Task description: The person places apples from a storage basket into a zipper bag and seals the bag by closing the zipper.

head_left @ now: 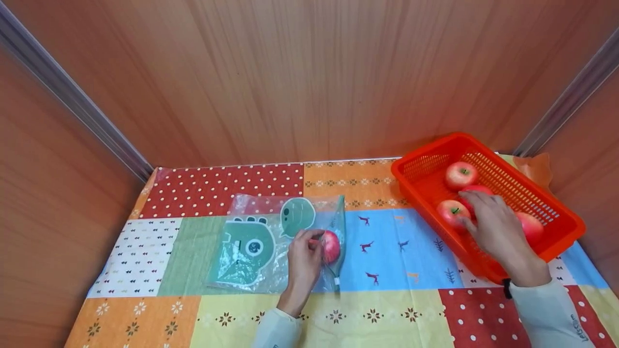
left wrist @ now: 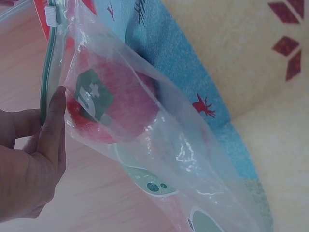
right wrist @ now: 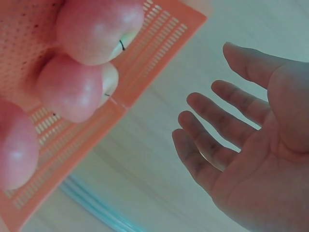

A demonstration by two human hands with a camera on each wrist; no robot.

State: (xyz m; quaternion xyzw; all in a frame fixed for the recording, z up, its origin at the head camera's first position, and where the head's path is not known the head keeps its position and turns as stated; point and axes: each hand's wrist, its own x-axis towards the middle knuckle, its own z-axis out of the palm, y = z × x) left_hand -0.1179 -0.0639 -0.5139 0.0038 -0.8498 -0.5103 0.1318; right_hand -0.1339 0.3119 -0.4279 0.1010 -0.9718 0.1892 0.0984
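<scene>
A clear zip bag [head_left: 217,263] with green dinosaur prints lies on the cloth, one red apple [head_left: 331,247] inside near its mouth. My left hand [head_left: 304,256] pinches the bag's green zip edge beside that apple; the white slider [left wrist: 51,16] is at one end of the strip. My right hand [head_left: 498,232] is over an orange plastic basket [head_left: 418,198] holding several apples, among them one at the back [head_left: 462,175] and one by the thumb [head_left: 453,215]. The right wrist view shows the right fingers [right wrist: 219,108] spread, apart from the apples, gripping nothing.
A patterned patchwork tablecloth [head_left: 387,309] covers the table. Wood-grain panels [head_left: 290,82] stand behind and on both sides, close to the basket at right. A piece of orange material [head_left: 534,169] lies behind the basket.
</scene>
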